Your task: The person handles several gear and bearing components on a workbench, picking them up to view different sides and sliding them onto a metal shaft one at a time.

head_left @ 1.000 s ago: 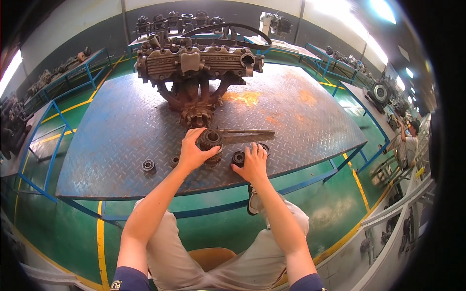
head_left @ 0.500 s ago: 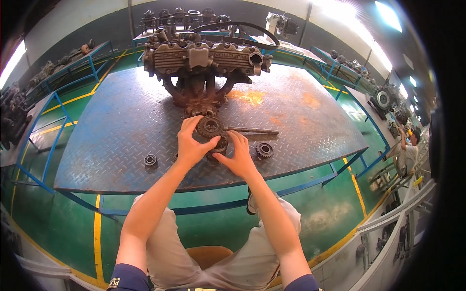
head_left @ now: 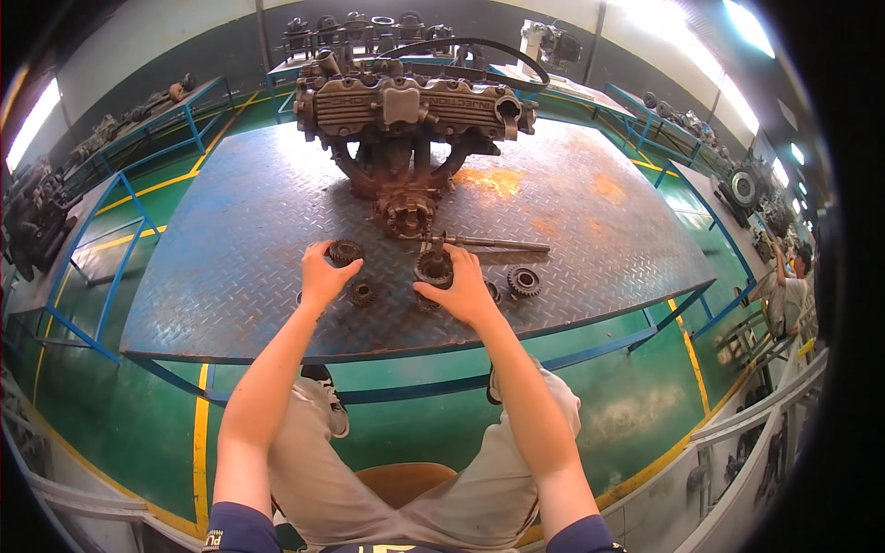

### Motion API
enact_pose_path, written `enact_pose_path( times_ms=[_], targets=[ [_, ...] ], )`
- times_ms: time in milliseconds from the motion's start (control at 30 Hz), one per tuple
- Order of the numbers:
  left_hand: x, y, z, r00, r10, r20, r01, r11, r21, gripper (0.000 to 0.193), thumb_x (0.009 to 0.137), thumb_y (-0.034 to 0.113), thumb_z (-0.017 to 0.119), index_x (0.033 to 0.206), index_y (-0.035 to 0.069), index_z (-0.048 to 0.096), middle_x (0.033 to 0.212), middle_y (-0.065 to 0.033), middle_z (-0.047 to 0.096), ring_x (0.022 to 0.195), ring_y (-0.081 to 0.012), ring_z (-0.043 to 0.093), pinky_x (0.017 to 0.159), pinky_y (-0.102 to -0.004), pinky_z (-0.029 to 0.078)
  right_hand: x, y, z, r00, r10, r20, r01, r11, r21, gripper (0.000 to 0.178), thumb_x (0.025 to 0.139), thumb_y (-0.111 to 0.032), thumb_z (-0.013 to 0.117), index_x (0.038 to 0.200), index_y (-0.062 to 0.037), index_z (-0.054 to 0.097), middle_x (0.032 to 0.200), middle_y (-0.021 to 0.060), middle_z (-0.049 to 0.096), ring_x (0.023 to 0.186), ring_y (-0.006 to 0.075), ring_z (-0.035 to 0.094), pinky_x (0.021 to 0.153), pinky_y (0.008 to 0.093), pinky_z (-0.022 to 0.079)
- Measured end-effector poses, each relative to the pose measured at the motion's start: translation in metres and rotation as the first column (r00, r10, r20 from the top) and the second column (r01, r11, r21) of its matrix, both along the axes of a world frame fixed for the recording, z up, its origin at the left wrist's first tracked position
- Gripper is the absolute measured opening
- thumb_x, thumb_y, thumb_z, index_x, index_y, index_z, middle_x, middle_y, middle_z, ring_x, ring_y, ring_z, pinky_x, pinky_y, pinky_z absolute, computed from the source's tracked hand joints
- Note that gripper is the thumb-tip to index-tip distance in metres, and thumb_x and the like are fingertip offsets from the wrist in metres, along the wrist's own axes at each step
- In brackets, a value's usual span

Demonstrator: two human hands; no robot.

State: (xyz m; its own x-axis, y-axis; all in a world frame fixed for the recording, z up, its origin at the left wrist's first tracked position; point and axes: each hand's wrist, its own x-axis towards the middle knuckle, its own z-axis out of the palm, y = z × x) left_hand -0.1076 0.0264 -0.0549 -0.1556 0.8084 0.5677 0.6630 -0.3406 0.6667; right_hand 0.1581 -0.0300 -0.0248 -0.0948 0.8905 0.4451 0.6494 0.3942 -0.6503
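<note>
My left hand (head_left: 323,278) is closed around a dark toothed gear (head_left: 347,251), thumb and fingers at its rim, over the left-middle of the steel table. My right hand (head_left: 466,288) grips another gear (head_left: 432,267) in front of the engine. Between the hands lies a smaller gear (head_left: 361,293). To the right of my right hand a ring-shaped gear (head_left: 525,282) lies flat; one more round part is mostly hidden behind that hand. A long metal shaft (head_left: 502,244) lies just beyond. Another round part shows only slightly behind my left wrist.
A rusty engine assembly (head_left: 406,111) with a black belt (head_left: 479,41) stands at the table's far side. The diamond-plate table (head_left: 221,212) has a blue frame. Side benches (head_left: 120,134) hold metal parts. A person (head_left: 791,286) works at far right.
My hands have moved apart. The left one has carried its gear leftward, away from the gear at my right hand, uncovering the small gear between. The view has shifted slightly.
</note>
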Motion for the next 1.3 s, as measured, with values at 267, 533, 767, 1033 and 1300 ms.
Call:
enact_pose_path(
  times_ms=[267,533,767,1033,1300],
  targets=[
    [-0.014,-0.005,-0.018,0.974,0.007,-0.228,-0.035,0.992,-0.118,0.063,0.064,0.036,0.083,0.109,-0.003,0.065,0.115,-0.0201,0.062,0.114,-0.0356,0.054,0.100,-0.0413,0.041,0.009,0.008,0.010,0.995,0.061,0.080,-0.054,0.995,-0.089,0.078,0.068,-0.041,0.082,0.127,-0.0005,0.052,0.129,0.0172,0.050,0.125,0.0358,0.042,0.106,0.0431,0.037],
    [-0.022,0.001,-0.026,0.973,0.024,-0.228,-0.056,0.989,-0.138,0.065,0.064,0.038,0.083,0.111,-0.003,0.065,0.116,-0.0195,0.062,0.113,-0.0349,0.054,0.100,-0.0417,0.040,0.008,0.008,0.012,0.996,0.071,0.061,-0.067,0.995,-0.073,0.078,0.067,-0.040,0.083,0.126,0.0019,0.052,0.128,0.0186,0.051,0.126,0.0358,0.042,0.106,0.0423,0.037],
    [-0.024,0.001,-0.015,0.966,0.044,-0.254,-0.089,0.981,-0.170,0.062,0.061,0.035,0.085,0.106,-0.004,0.067,0.108,-0.0216,0.065,0.106,-0.0363,0.059,0.098,-0.0419,0.044,0.007,0.009,0.012,0.997,0.068,0.038,-0.065,0.995,-0.077,0.076,0.067,-0.040,0.082,0.124,0.0025,0.054,0.128,0.0195,0.052,0.126,0.0356,0.043,0.106,0.0413,0.038],
    [-0.024,-0.005,-0.003,0.960,0.057,-0.275,-0.116,0.972,-0.203,0.054,0.060,0.036,0.083,0.097,-0.001,0.070,0.102,-0.0192,0.067,0.103,-0.0344,0.059,0.093,-0.0426,0.042,0.005,0.006,0.016,0.999,0.018,0.051,-0.014,0.998,-0.069,0.076,0.065,-0.041,0.082,0.121,0.0033,0.056,0.122,0.0193,0.057,0.119,0.0351,0.051,0.103,0.0403,0.041],
    [-0.038,0.000,-0.010,0.972,-0.014,-0.236,-0.073,0.932,-0.355,0.054,0.057,0.039,0.085,0.088,-0.002,0.070,0.094,-0.0213,0.068,0.097,-0.0352,0.061,0.086,-0.0437,0.048,0.001,0.000,0.034,1.000,0.002,-0.004,-0.002,0.999,-0.041,0.075,0.065,-0.041,0.083,0.119,0.0037,0.058,0.118,0.0196,0.060,0.114,0.0360,0.055,0.100,0.0413,0.043]
  ],
)
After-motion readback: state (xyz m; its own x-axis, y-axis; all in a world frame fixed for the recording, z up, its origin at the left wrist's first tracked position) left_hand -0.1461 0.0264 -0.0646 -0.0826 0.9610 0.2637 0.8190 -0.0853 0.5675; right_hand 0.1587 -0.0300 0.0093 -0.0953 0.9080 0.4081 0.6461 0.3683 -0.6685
